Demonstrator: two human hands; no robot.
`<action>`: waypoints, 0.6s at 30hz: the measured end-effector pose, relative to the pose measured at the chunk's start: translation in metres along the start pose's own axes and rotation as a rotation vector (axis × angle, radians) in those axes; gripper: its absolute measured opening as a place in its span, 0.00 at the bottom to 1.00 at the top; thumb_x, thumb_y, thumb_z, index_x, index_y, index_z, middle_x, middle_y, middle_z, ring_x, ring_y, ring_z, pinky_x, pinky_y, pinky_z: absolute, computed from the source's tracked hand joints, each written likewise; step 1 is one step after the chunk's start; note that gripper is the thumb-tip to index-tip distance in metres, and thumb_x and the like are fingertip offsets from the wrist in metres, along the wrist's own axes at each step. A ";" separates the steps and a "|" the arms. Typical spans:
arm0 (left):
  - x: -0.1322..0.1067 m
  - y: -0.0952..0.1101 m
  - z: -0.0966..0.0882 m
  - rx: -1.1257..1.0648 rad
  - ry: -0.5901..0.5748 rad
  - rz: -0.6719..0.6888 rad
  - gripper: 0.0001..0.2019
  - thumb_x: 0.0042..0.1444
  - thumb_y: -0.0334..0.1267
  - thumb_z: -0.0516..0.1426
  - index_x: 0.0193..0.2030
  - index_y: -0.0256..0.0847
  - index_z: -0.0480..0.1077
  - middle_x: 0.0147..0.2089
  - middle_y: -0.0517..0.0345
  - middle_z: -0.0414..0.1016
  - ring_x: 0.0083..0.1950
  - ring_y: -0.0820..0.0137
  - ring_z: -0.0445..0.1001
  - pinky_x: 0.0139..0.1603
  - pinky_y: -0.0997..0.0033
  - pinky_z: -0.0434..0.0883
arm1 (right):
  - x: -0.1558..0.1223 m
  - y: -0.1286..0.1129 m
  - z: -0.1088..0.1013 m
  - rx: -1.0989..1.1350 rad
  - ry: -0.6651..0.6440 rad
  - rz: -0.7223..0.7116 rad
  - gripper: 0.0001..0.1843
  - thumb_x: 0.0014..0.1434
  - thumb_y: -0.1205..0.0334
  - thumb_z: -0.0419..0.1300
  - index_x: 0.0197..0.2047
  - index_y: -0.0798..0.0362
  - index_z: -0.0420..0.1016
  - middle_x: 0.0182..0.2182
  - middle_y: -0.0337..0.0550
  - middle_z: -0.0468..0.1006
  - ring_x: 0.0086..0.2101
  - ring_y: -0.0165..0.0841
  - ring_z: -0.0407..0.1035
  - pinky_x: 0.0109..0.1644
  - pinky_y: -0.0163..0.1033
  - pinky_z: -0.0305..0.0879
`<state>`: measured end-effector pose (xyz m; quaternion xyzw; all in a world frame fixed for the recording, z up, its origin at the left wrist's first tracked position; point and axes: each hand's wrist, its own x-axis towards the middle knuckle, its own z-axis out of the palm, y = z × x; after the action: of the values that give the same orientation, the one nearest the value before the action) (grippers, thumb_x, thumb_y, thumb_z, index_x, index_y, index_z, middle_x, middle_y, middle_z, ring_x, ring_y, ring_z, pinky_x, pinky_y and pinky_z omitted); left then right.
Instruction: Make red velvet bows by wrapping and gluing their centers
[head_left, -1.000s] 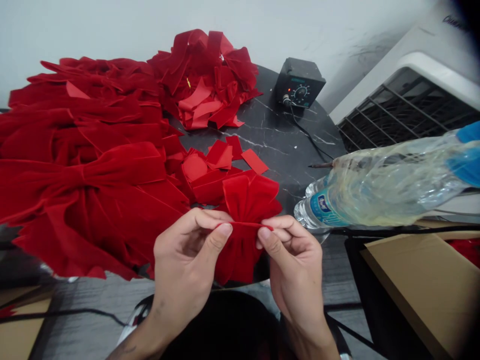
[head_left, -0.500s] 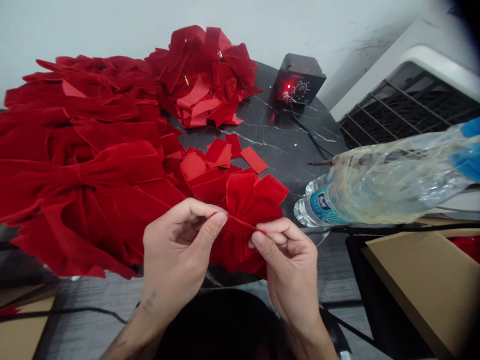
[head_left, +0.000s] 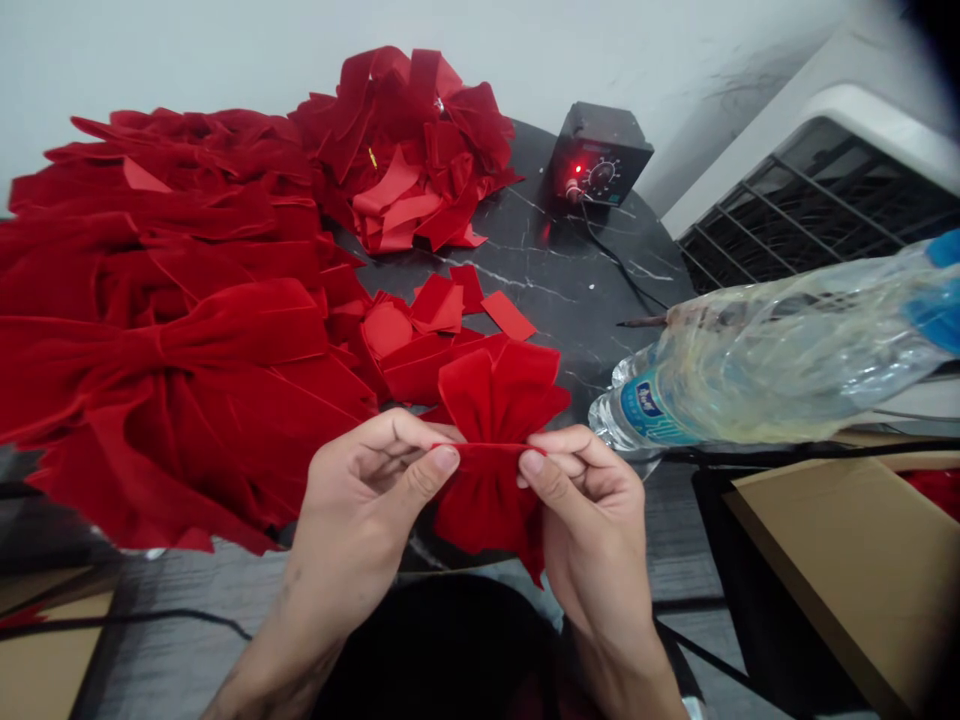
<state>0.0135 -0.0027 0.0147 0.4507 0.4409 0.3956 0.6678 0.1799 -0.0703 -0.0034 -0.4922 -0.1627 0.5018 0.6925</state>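
Note:
A red velvet bow is held up between my two hands, over the near edge of the table. Across its gathered middle runs a narrow red strip, stretched level. My left hand pinches the strip's left end between thumb and fingertips. At the right end my right hand pinches it the same way. The bow's loops fan out above and below the strip. Just behind it lie loose red ribbon pieces.
A large heap of red bows covers the left of the black marbled table, with a second ribbon pile behind. A black control box has a lit red light. Plastic-wrapped water bottles lie at right, beside a cardboard box.
The strip has gone from slanting to level. Both hands have shifted slightly to the right, and the bow has turned so its loops stand above and below the strip.

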 end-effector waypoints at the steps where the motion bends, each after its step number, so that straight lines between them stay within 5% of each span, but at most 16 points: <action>1: -0.002 0.000 0.000 -0.008 0.005 -0.003 0.04 0.65 0.34 0.71 0.39 0.46 0.83 0.39 0.66 0.85 0.40 0.77 0.82 0.46 0.85 0.75 | 0.000 0.000 0.000 -0.002 0.001 0.000 0.08 0.60 0.62 0.80 0.41 0.46 0.87 0.28 0.33 0.85 0.30 0.23 0.77 0.40 0.26 0.73; 7: 0.005 -0.004 0.003 0.030 0.012 0.025 0.05 0.67 0.35 0.70 0.37 0.43 0.81 0.32 0.65 0.77 0.35 0.78 0.76 0.39 0.85 0.72 | 0.001 0.000 0.003 -0.017 -0.020 -0.005 0.08 0.59 0.62 0.80 0.39 0.48 0.87 0.27 0.34 0.84 0.29 0.24 0.76 0.38 0.27 0.72; 13: 0.014 -0.009 0.015 -0.037 0.066 0.114 0.13 0.58 0.26 0.73 0.45 0.46 0.80 0.43 0.63 0.79 0.44 0.74 0.78 0.47 0.81 0.75 | 0.001 -0.002 0.002 -0.085 -0.004 -0.057 0.07 0.61 0.62 0.79 0.41 0.46 0.87 0.29 0.34 0.85 0.30 0.25 0.78 0.38 0.28 0.74; 15: 0.010 -0.007 0.017 0.051 0.113 0.191 0.08 0.61 0.29 0.72 0.42 0.46 0.83 0.44 0.62 0.81 0.45 0.73 0.79 0.48 0.80 0.77 | 0.000 -0.002 0.002 -0.140 0.005 -0.106 0.07 0.62 0.63 0.78 0.43 0.46 0.87 0.31 0.35 0.87 0.31 0.25 0.79 0.39 0.28 0.75; 18: -0.001 -0.001 0.018 0.103 0.106 0.124 0.04 0.66 0.35 0.69 0.40 0.49 0.86 0.40 0.61 0.85 0.42 0.71 0.83 0.45 0.77 0.80 | -0.001 -0.001 0.003 -0.189 0.016 -0.155 0.07 0.63 0.64 0.78 0.43 0.46 0.88 0.34 0.36 0.88 0.32 0.26 0.80 0.39 0.29 0.77</action>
<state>0.0301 -0.0083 0.0174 0.4895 0.4666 0.4364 0.5935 0.1773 -0.0696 -0.0008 -0.5454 -0.2413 0.4250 0.6810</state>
